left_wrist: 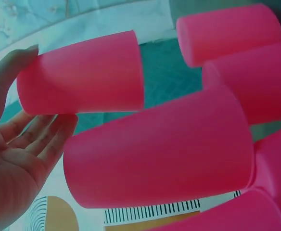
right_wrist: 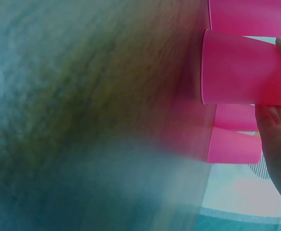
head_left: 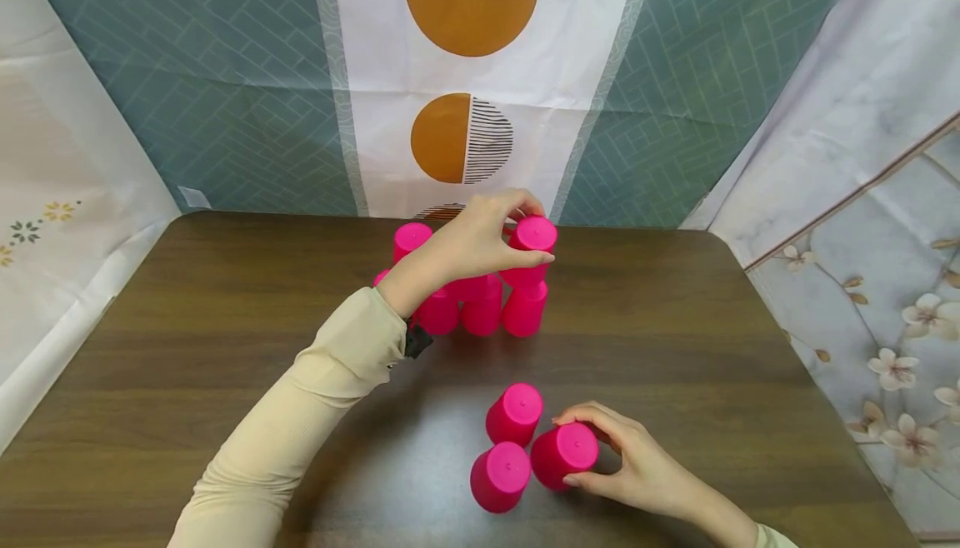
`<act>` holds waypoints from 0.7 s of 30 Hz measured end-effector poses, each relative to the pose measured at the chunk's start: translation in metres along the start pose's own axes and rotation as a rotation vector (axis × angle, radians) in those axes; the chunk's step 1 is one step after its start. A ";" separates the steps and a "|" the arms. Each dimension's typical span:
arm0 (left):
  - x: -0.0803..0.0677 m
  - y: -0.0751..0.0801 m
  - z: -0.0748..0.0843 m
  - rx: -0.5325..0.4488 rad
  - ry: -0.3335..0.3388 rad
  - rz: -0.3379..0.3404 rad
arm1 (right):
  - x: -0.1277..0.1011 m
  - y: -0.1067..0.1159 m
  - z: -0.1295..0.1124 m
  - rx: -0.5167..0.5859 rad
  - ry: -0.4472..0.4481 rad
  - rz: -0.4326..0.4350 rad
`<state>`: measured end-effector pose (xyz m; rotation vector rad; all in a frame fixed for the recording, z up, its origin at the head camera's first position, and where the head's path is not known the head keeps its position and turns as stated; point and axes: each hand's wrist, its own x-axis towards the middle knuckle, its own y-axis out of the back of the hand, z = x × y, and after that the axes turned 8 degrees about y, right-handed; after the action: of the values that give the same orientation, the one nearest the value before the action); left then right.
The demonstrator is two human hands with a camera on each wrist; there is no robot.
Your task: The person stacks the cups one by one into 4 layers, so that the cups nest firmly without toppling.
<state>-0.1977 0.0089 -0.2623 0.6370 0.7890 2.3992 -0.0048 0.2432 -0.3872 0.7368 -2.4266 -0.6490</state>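
My left hand (head_left: 483, 236) pinches an upside-down pink cup (head_left: 537, 234) between thumb and fingers, at the right end of a group of stacked pink cups. In the left wrist view this held cup (left_wrist: 83, 77) has its rim out beyond a neighbouring cup (left_wrist: 159, 154). Below it in the head view is a bottom-row cup (head_left: 525, 311); my left forearm hides part of the group. Nearer to me, my right hand (head_left: 630, 460) grips another upside-down cup (head_left: 566, 455) by its sides. Two more cups, one behind (head_left: 514, 415) and one beside it (head_left: 500, 477), stand close by.
All of this is on a dark wooden table (head_left: 660, 331). A patterned cloth (head_left: 262, 115) hangs along the table's back edge, behind the stacked cups. Another upper cup (head_left: 412, 238) shows at the left of the group. Pale fabric hangs on both sides.
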 end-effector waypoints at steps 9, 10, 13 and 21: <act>0.012 0.000 -0.009 0.143 0.106 -0.091 | 0.000 -0.001 0.006 -0.001 0.050 0.016; 0.013 0.000 -0.009 0.158 0.112 -0.099 | 0.000 -0.001 0.006 -0.003 0.060 0.019; 0.015 0.000 -0.010 0.185 0.128 -0.121 | 0.000 -0.001 0.005 -0.003 0.040 0.017; 0.017 -0.002 -0.011 0.229 0.125 -0.157 | -0.001 -0.001 0.004 -0.006 0.021 0.018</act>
<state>-0.2165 0.0159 -0.2669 0.4944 1.1354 2.2412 -0.0058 0.2445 -0.3910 0.7151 -2.4086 -0.6384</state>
